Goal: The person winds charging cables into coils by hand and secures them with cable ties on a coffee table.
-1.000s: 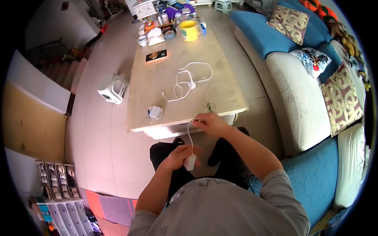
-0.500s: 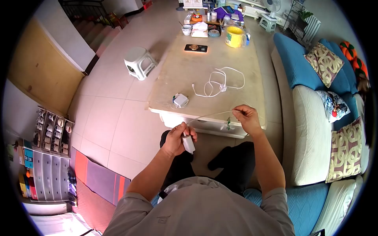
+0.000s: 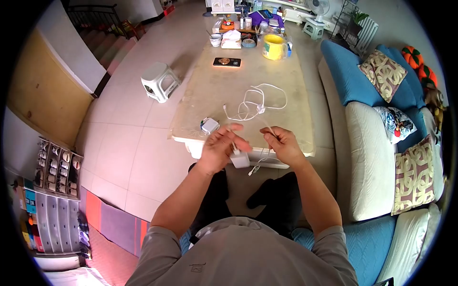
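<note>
At the near edge of the table, a white charger (image 3: 240,160) hangs under the fingers of my left hand (image 3: 220,148). That hand is partly blurred, curled around the charger's cable end. Pinched between thumb and fingers of my right hand (image 3: 283,146) is a thin white cable; its loose plug end (image 3: 252,170) dangles between my hands, over the table's front. A second white charger (image 3: 209,125) with cord wound about it lies on the table by my left hand. Farther in, a loosely looped white cable (image 3: 260,109) rests on the tabletop.
The beige table (image 3: 200,90) also bears a phone (image 3: 227,62), a tissue pack (image 3: 231,40), a cup (image 3: 215,40) and a yellow roll (image 3: 274,47). A white stool (image 3: 160,81) stands left, a blue sofa (image 3: 339,71) right.
My left hand has risen and moved forward with the charger. My right hand has come closer to it, and the cable stretched between them now hangs slack. The view has shifted slightly.
</note>
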Available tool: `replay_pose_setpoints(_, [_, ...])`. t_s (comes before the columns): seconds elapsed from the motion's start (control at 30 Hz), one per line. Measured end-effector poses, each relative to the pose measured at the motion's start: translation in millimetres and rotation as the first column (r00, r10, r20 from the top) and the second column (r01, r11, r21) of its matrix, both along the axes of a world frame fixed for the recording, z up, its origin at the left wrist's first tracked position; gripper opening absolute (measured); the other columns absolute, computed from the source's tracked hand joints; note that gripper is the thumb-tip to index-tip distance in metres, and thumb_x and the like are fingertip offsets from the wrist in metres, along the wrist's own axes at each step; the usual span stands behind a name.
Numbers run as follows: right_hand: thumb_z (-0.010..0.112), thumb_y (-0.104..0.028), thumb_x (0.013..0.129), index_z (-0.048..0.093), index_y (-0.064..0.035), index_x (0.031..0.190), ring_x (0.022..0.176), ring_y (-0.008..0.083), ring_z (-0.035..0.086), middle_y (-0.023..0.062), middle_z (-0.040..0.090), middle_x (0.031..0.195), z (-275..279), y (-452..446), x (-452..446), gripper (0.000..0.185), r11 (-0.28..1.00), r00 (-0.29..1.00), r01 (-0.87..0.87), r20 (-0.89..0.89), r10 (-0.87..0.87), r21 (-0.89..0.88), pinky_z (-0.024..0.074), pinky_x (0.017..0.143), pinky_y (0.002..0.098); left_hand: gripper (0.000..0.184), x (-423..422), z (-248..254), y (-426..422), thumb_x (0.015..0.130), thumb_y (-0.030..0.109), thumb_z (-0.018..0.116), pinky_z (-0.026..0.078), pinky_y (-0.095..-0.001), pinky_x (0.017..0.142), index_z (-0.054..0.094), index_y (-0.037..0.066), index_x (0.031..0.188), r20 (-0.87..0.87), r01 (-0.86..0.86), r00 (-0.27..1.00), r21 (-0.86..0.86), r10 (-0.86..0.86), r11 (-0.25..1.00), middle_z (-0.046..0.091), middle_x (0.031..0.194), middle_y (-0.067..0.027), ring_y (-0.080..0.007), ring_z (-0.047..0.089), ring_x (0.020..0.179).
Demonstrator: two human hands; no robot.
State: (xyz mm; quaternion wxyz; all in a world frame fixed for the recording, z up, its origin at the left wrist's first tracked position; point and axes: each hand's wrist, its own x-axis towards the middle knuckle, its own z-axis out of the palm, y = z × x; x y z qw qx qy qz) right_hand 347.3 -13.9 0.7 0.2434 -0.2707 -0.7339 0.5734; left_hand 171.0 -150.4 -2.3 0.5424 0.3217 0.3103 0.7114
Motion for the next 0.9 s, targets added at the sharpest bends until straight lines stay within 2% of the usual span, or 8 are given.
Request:
replay_pose_setpoints(0.13, [0.062,-0.006,0.088,0.062,0.0003,0.096,0.064,0.0039,0.047,-0.0031,0.058,0.074,-17,15,12,0.010,0.994,0.981,0.022,-0.189,-0.042,-0.103,0.0401,0.058,0.0207,0.024,-27,8,2,0.099,0.018,0.038,0.046,-0.0382,0.088,0.053,0.005,0.113,0.191,-0.227,0.959,0.082,0.208,0.970,0.066,0.093,-0.0083,-0.0230,0.064,0.088])
replay_pose_setpoints(0.23, [0.064,-0.005,0.086,0.062,-0.0007,0.091,0.065,0.0028,0.047,-0.0037,0.058,0.075,-24,21,19,0.006,0.991,0.968,0.063,-0.234,-0.090,-0.119,0.0395,0.059,0.0193,0.024,-46,-3,-3,0.099,0.020,0.039,0.047,-0.0374,0.083,0.055,0.005,0.109,0.354,-0.270,0.911,0.128,0.210,0.954,0.065,0.091,-0.0095,-0.0229,0.063,0.083])
replay_pose_setpoints(0.33, [0.065,-0.005,0.086,0.063,-0.0009,0.090,0.067,0.0020,0.047,-0.0039,0.058,0.076,-20,14,12,0.006,0.988,0.972,0.138,-0.202,-0.122,0.069,0.0395,0.058,0.0187,0.026,-27,11,-2,0.100,0.022,0.037,0.047,-0.0373,0.082,0.055,0.006,0.109,0.299,-0.342,0.889,-0.072,0.348,0.937,0.064,0.089,-0.0070,-0.0210,0.062,0.080])
replay_pose_setpoints(0.5, [0.065,-0.010,0.083,0.066,-0.0022,0.088,0.067,0.0209,0.060,0.0112,0.064,0.079,33,-14,3,0.009,0.927,0.991,-0.122,0.088,0.096,0.356,0.0477,0.063,0.0293,0.027,4,24,12,0.099,0.021,0.046,0.047,-0.0311,0.083,0.059,0.000,0.107,-0.340,-0.233,0.917,-0.032,0.208,0.972,0.065,0.106,-0.0092,-0.0188,0.061,0.100])
replay_pose_setpoints(0.63, [0.065,-0.003,0.083,0.065,0.0011,0.088,0.068,0.0119,0.055,0.0069,0.063,0.077,49,-21,4,0.006,0.839,0.974,-0.225,0.144,0.176,0.496,0.0455,0.063,0.0246,0.025,9,16,19,0.099,0.017,0.044,0.048,-0.0296,0.082,0.062,-0.001,0.101,-0.474,-0.182,0.868,-0.029,0.147,0.983,0.065,0.101,-0.0096,-0.0160,0.061,0.092])
replay_pose_setpoints(0.73, [0.065,-0.002,0.083,0.064,0.0016,0.086,0.069,0.0106,0.056,0.0059,0.063,0.077,52,-23,1,0.005,0.905,0.980,-0.196,0.064,0.186,0.378,0.0458,0.063,0.0245,0.024,4,22,18,0.098,0.013,0.043,0.048,-0.0283,0.078,0.061,-0.003,0.100,-0.775,-0.084,0.622,-0.207,-0.111,0.975,0.065,0.091,-0.0096,-0.0149,0.061,0.085])
replay_pose_setpoints(0.87, [0.066,-0.005,0.084,0.063,0.0017,0.086,0.069,0.0111,0.058,0.0049,0.063,0.076,53,-22,0,0.008,0.986,0.994,-0.104,0.058,0.097,0.133,0.0469,0.062,0.0246,0.026,8,24,10,0.096,0.017,0.041,0.044,-0.0283,0.071,0.058,-0.003,0.096,-0.505,0.134,0.818,-0.299,-0.276,0.945,0.059,0.072,-0.0067,-0.0138,0.054,0.067])
replay_pose_setpoints(0.9, [0.067,-0.007,0.084,0.063,0.0018,0.085,0.069,0.0118,0.059,0.0051,0.062,0.076,51,-21,-1,0.010,0.996,0.997,-0.062,0.055,0.058,0.065,0.0474,0.062,0.0248,0.028,7,28,6,0.098,0.020,0.041,0.043,-0.0286,0.066,0.058,-0.002,0.098,-0.307,0.217,0.899,-0.308,-0.313,0.926,0.056,0.069,-0.0045,-0.0129,0.051,0.063])
